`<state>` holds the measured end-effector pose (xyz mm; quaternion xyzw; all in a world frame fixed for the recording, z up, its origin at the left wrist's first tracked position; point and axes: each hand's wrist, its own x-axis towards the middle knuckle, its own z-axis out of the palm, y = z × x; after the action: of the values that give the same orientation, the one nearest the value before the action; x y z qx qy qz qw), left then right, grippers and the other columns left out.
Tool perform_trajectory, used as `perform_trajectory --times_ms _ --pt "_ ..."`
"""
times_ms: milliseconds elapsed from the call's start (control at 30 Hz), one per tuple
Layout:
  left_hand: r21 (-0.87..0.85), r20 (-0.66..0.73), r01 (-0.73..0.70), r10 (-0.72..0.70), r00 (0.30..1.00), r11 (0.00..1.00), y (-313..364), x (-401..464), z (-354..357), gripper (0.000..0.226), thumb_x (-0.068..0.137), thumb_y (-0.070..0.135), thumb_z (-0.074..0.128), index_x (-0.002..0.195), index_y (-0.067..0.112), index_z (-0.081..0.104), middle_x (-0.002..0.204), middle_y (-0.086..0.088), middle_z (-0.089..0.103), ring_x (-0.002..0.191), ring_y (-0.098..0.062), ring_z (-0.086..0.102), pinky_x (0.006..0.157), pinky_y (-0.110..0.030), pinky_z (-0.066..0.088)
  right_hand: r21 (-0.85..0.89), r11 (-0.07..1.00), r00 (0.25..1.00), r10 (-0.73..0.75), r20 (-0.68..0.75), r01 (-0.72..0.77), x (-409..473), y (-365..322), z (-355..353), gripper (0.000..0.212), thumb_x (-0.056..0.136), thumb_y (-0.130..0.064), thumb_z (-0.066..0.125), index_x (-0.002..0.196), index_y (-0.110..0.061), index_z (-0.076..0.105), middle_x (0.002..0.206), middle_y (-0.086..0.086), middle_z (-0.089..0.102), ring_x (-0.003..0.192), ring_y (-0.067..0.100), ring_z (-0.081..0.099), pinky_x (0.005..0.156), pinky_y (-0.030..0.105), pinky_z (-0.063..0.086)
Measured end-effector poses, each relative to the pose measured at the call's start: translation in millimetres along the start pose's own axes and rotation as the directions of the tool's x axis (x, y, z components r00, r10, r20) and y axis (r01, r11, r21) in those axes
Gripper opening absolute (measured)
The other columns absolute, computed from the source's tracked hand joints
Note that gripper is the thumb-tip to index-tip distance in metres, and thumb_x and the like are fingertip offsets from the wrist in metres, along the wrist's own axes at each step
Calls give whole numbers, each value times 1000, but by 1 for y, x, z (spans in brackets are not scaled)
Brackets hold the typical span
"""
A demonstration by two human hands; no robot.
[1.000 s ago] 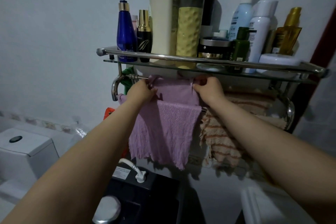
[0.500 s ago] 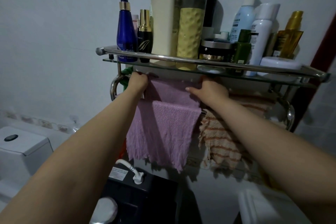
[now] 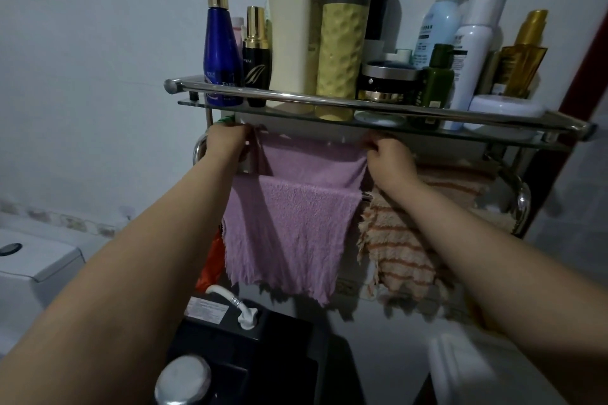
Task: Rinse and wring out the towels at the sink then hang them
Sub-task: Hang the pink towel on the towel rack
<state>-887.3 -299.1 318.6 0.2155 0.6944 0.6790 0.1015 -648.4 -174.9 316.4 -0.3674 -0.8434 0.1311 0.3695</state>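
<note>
A pink towel (image 3: 289, 227) hangs folded over the chrome towel bar under the glass shelf (image 3: 513, 128). My left hand (image 3: 227, 145) pinches its upper left corner at the bar's left end. My right hand (image 3: 388, 161) pinches the upper right corner, stretching the top edge flat. An orange-and-cream striped towel (image 3: 394, 250) hangs on the same rack to the right, partly behind my right forearm.
Several bottles and jars crowd the glass shelf, among them a blue pump bottle (image 3: 222, 49). A black box (image 3: 250, 348) with a white hose stands below the towels. A white toilet tank (image 3: 36, 270) sits at the left, and a dark red door frame (image 3: 592, 43) at the right.
Both hands have moved apart and upward along the bar, spreading the pink towel's top edge wider. The view has shifted slightly.
</note>
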Motion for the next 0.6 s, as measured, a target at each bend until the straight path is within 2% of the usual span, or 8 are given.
perform_trajectory --times_ms 100,167,233,300,400,500,533,600 --pt "156 -43 -90 98 994 984 2 -7 6 26 92 26 52 105 6 64 97 -17 69 89 -34 66 84 -43 55 -164 981 991 -86 101 102 -2 -4 1 29 97 -17 40 113 -10 63 119 18 63 107 37 58 85 38 44" --pt "265 -89 -135 164 983 955 5 -11 10 30 97 25 46 113 3 59 110 -19 65 101 -35 62 84 -35 49 -250 963 988 -61 144 96 1 -6 -1 35 100 -29 38 116 -6 58 121 20 60 109 37 57 83 38 43" --pt "271 -75 -129 155 985 954 8 -9 13 31 99 24 46 121 3 54 115 -17 61 103 -31 59 81 -34 45 -333 939 973 -4 230 83 6 -6 -3 45 100 -44 34 123 -9 53 123 17 59 110 34 58 80 37 41" --pt "368 -28 -160 183 983 916 6 -11 15 40 96 27 52 129 4 49 128 -19 52 112 -33 55 92 -38 44 -401 913 945 67 319 71 9 -4 -4 53 97 -54 30 132 -17 46 126 12 58 111 31 57 84 37 42" --pt "614 87 -371 408 909 697 -14 -23 17 50 93 26 56 137 6 41 140 -22 34 120 -40 46 103 -45 40 -400 915 966 49 255 59 9 -3 -6 46 98 -51 30 132 -24 45 124 12 58 110 32 56 94 43 43" --pt "748 206 -536 631 748 391 -33 -33 17 42 92 27 53 130 9 48 129 -19 46 115 -37 46 93 -45 40 -378 895 969 -188 159 235 -2 -10 -1 42 99 -47 30 121 -19 53 115 11 61 104 30 58 79 38 41" --pt "756 269 -573 648 712 316 -37 -33 18 40 94 33 48 128 11 50 127 -17 50 115 -35 46 92 -45 39 -382 870 948 -253 194 310 -6 -14 3 45 99 -49 28 125 -19 50 120 10 59 110 29 56 83 39 40" --pt "740 386 -623 600 701 252 -40 -34 19 45 98 43 36 132 16 48 133 -13 51 123 -32 44 100 -43 35 -402 842 920 -247 304 359 -12 -19 11 53 98 -53 24 136 -20 42 135 9 51 124 27 48 100 46 33"
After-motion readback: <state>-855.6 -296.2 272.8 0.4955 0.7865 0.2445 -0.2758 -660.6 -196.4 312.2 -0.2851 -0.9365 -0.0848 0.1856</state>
